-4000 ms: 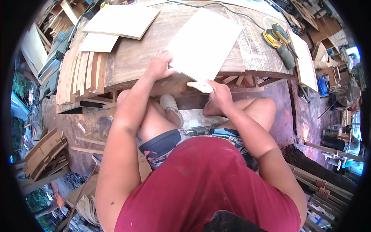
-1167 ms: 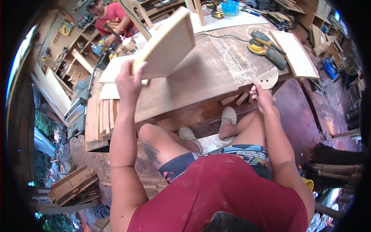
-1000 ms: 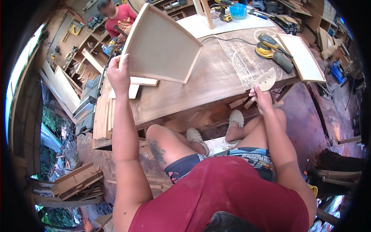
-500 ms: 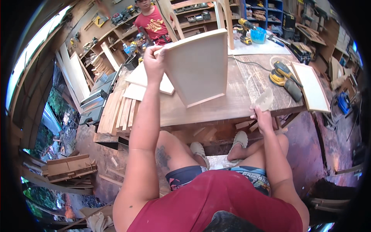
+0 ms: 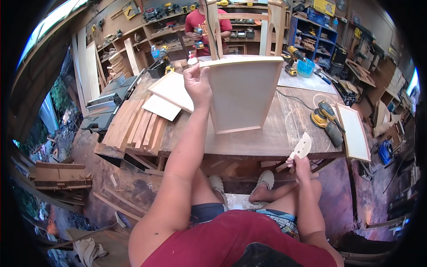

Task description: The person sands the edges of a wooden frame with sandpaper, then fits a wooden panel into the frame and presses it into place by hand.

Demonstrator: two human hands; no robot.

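Observation:
My left hand (image 5: 198, 83) grips the upper left corner of a shallow wooden framed panel (image 5: 242, 98). The panel stands upright, its lower edge at the worktable (image 5: 191, 135); whether it rests on the wood I cannot tell. Its pale flat face is toward me, bordered by a thin raised rim. Low at the table's front edge, my right hand (image 5: 302, 168) is closed on a pale, half-round sanding disc (image 5: 303, 146) with holes, apparently folded. The disc is apart from the panel.
A yellow and black orbital sander (image 5: 325, 116) lies right, beside another framed panel (image 5: 354, 131). Wooden strips (image 5: 133, 127) and pale panels (image 5: 171, 93) lie left. Behind stand a chair-like wooden frame (image 5: 242, 17), a drill (image 5: 293, 58), a blue bowl (image 5: 305, 67) and a person in red (image 5: 209, 26).
The panel is turned more upright and square to me. My right hand and the disc sit lower in view. My head view has shifted, and the person behind stands farther right in it.

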